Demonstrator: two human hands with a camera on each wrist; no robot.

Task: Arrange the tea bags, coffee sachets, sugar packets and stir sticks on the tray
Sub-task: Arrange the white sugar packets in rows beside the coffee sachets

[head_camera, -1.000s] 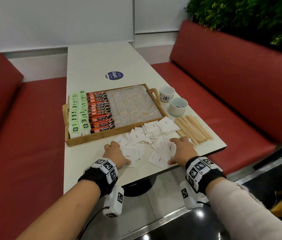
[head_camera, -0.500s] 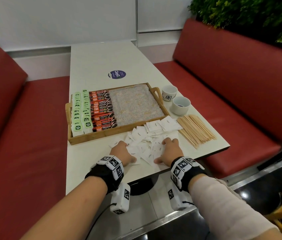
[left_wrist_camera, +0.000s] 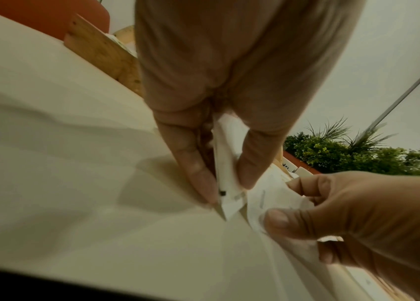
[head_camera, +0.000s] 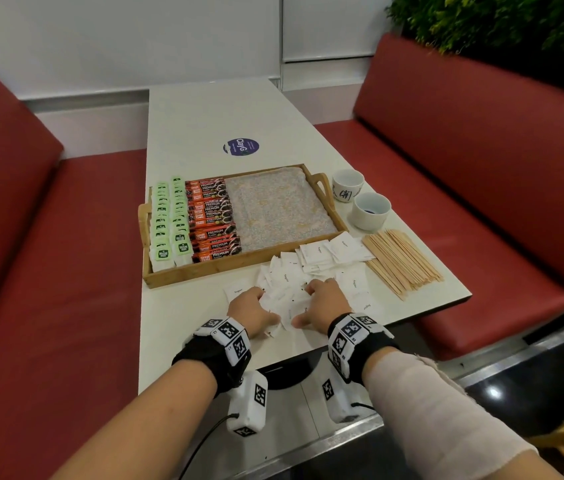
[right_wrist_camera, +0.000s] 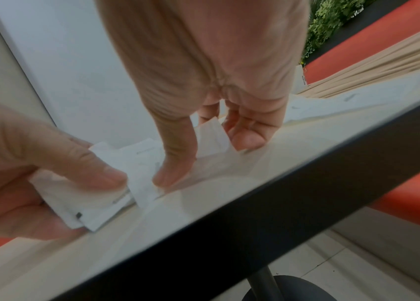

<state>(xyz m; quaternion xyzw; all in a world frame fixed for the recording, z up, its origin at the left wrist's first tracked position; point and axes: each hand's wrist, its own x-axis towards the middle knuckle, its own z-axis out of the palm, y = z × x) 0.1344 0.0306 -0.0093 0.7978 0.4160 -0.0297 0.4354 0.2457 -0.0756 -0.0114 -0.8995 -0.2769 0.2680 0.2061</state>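
Centrally, lower in the head view, left hand [head_camera: 252, 310] and right hand [head_camera: 322, 299] rake sugar packets [head_camera: 285, 289] together on the worktop [head_camera: 183, 317] below the tray [head_camera: 204, 270]; both wrist views show thumbs and fingers pinching loose, uneven stacks that may slip at the worktop's edge.

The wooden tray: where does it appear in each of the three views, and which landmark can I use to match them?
Head: the wooden tray lies mid-frame, beyond both hands.
Left wrist: only a corner of it shows, upper left, behind the left hand.
Right wrist: not in view.
Shared landmark: the white sugar packets gathered between the hands.
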